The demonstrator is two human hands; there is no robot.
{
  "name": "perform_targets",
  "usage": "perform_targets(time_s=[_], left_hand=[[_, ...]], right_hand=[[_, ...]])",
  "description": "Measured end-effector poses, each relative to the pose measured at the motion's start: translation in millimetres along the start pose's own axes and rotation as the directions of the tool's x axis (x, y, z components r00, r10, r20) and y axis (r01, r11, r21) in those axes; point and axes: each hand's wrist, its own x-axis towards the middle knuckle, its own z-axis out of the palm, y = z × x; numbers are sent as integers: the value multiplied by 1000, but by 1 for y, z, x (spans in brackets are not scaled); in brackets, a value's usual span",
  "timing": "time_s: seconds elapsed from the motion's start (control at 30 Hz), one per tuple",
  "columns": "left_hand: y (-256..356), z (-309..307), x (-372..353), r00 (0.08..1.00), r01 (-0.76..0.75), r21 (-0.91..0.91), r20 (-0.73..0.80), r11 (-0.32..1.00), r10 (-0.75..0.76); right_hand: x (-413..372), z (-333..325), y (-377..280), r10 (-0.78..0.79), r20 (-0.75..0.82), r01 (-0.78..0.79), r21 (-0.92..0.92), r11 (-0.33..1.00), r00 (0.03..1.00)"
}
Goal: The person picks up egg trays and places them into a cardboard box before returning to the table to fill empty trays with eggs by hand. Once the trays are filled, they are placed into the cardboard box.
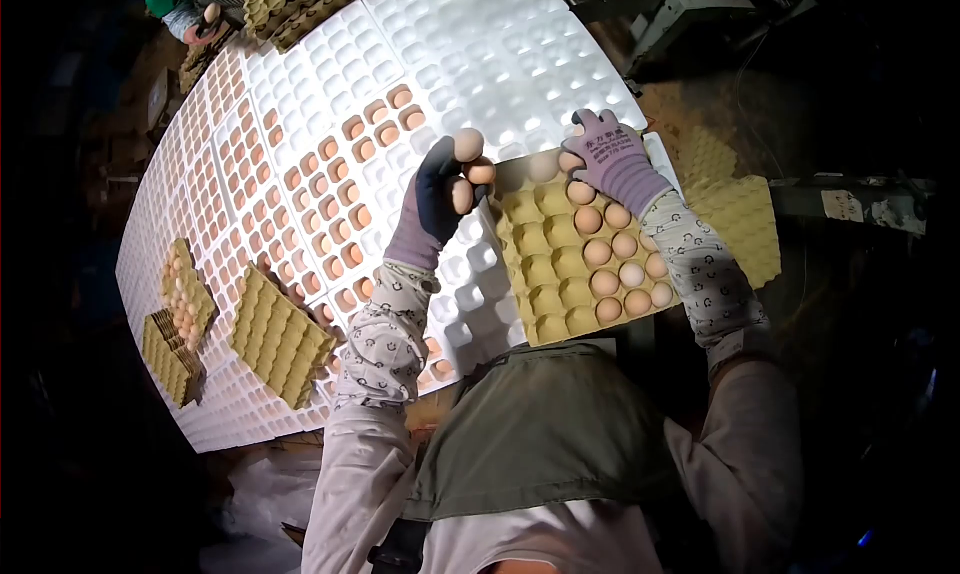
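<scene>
My left hand (428, 202), in a dark-palmed purple glove, is closed around several brown eggs (467, 145) above the white foam trays. A yellowish pulp egg tray (540, 236) lies in front of me, with eggs (597, 252) in the cups of its right part and bare cups on its left. Over the tray's far right corner is my right hand (610, 159), gloved alike, its fingers curled around eggs (571, 163). Another pale egg (543, 166) shows at the tray's far edge, blurred.
White foam trays (490, 59) cover the large table, many cups at the left filled with eggs. Pulp trays lie at the left (280, 336), and another (735, 229) lies right. At the far left a person's hand (205, 29) holds an egg. A metal conveyor (650, 14) stands back right.
</scene>
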Motion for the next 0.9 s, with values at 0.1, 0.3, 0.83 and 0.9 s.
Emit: perform_targets(time_s=[0.1, 0.3, 0.83, 0.9], left_hand=[[-8, -12, -5, 963, 232, -788, 103, 571, -250], [-7, -22, 4, 933, 84, -859, -110, 505, -343], [48, -80, 177, 896, 225, 974, -196, -27, 398], [57, -87, 193, 943, 284, 952, -257, -110, 212]], right_hand=[[4, 6, 1, -32, -47, 29, -63, 998, 998], [-3, 19, 64, 160, 197, -250, 855, 455, 967], [230, 18, -54, 263, -74, -235, 268, 934, 962], [235, 26, -47, 208, 36, -211, 186, 959, 977]])
